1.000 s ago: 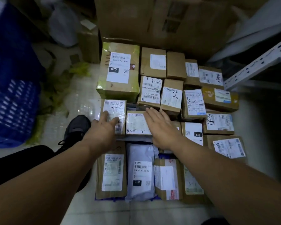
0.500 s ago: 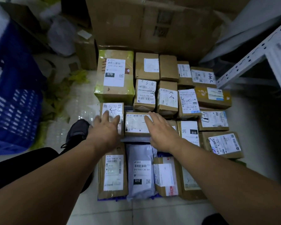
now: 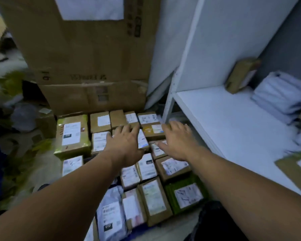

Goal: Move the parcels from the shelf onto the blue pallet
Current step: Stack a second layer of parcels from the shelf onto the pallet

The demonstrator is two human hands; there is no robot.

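Several labelled cardboard parcels (image 3: 101, 141) and a grey mailer bag (image 3: 109, 213) lie packed side by side on the floor; a sliver of the blue pallet (image 3: 142, 229) shows under their near edge. My left hand (image 3: 124, 146) and my right hand (image 3: 176, 141) hover over the parcels with fingers spread, holding nothing. To the right stands the white shelf (image 3: 221, 122). On it are a brown parcel (image 3: 240, 75), a stack of white mailers (image 3: 281, 96) and a green-edged parcel (image 3: 295, 166).
Two large cardboard boxes (image 3: 87, 49) stand stacked behind the parcels. A yellow-green taped box (image 3: 71, 136) sits at the parcels' left. Green wrapping and loose plastic litter the floor on the left. The shelf's white upright (image 3: 170, 100) rises beside the parcels' far right corner.
The view has swung up and right, bringing the shelf and its parcels into sight. Both hands have lifted off the parcels they were pressing and now hang spread above the pile.
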